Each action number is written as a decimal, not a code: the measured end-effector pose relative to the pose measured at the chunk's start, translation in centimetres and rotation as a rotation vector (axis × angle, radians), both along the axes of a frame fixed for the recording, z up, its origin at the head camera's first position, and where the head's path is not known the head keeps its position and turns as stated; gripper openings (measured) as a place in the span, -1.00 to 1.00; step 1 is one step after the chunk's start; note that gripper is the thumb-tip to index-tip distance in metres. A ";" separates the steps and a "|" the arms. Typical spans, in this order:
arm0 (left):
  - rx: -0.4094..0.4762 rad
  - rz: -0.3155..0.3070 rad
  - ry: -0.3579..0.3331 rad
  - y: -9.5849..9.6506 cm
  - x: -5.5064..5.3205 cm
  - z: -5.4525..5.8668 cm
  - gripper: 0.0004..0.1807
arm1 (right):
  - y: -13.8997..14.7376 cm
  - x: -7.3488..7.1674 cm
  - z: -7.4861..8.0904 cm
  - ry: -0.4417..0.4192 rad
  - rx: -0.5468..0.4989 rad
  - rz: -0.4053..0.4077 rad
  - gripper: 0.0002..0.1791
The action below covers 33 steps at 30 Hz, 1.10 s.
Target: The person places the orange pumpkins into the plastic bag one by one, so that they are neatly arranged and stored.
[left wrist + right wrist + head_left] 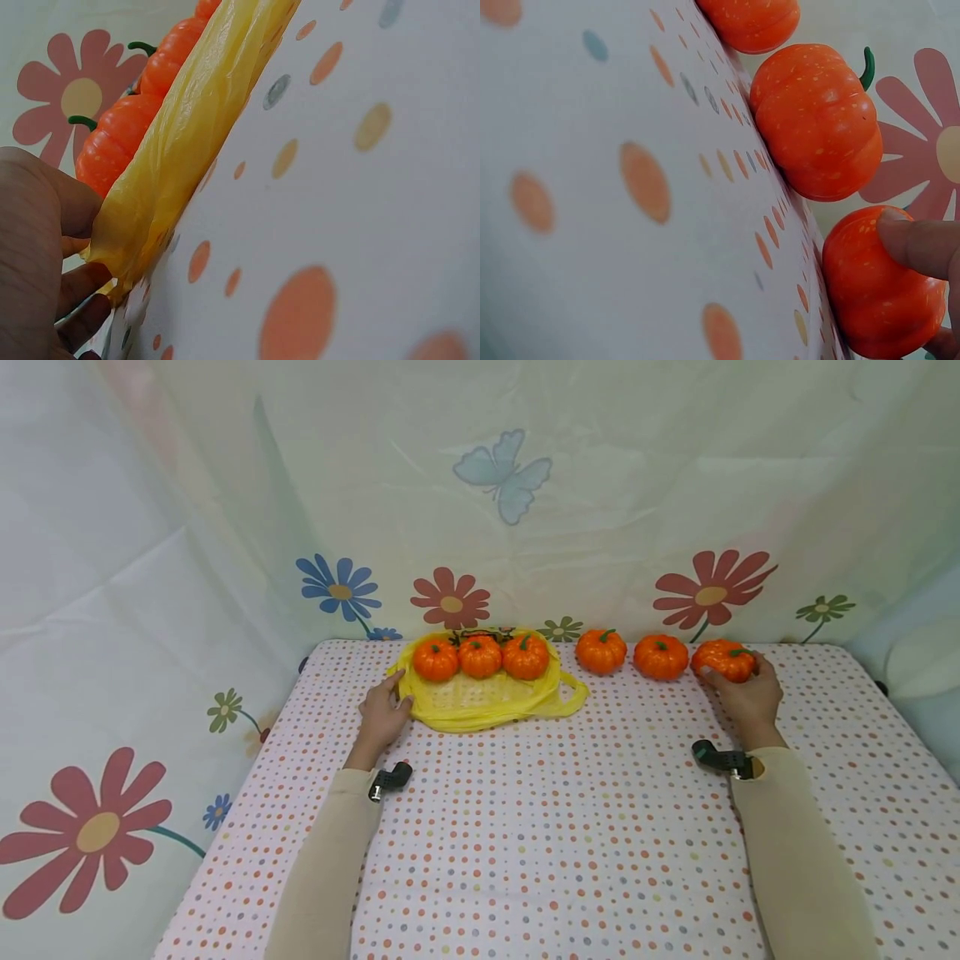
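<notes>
A yellow plastic bag lies spread on the table with its mouth open, three small orange pumpkins in a row at its far side. My left hand holds the bag's left edge; in the left wrist view, its fingers are bent at the yellow film. To the right of the bag, three more pumpkins stand in line. Around the rightmost pumpkin, with its green stem, my right hand has its thumb and fingers on opposite sides. The right wrist view shows the thumb pressed on its orange skin.
Between the bag and the held pumpkin stand a left pumpkin and a middle pumpkin. A bag handle sticks out to the right. The dotted tabletop ends at a flowered curtain behind the row.
</notes>
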State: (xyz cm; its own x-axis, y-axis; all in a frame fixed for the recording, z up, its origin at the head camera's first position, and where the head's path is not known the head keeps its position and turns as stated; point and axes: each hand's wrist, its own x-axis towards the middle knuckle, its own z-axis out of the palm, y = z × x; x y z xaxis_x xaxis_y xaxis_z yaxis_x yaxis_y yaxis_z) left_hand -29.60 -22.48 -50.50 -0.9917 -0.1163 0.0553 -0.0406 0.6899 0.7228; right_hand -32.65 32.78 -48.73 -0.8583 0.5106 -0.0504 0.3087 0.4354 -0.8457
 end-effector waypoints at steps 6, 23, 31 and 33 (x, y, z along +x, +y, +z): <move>-0.001 0.002 0.002 0.0 -0.1 0.0 -0.36 | -0.1 0.0 0.0 0.000 -0.013 -0.013 -0.04; -0.001 0.008 -0.007 0.0 0.0 0.0 -0.36 | 0.1 0.4 0.3 0.068 -0.117 -0.028 -0.07; -0.003 0.002 -0.001 0.0 0.0 0.0 -0.37 | 0.0 0.8 1.2 0.136 -0.104 -0.051 -0.07; -0.005 0.003 0.000 0.0 0.1 0.0 -0.37 | -0.1 0.8 1.3 0.150 -0.103 -0.058 -0.07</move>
State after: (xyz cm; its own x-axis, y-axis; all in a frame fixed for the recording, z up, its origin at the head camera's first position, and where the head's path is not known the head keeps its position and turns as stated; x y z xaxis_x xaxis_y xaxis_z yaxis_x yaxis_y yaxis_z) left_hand -29.53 -22.44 -50.46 -0.9914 -0.1185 0.0562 -0.0422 0.6937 0.7190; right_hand -31.88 32.66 -47.45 -0.8295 0.5581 0.0219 0.1975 0.3297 -0.9232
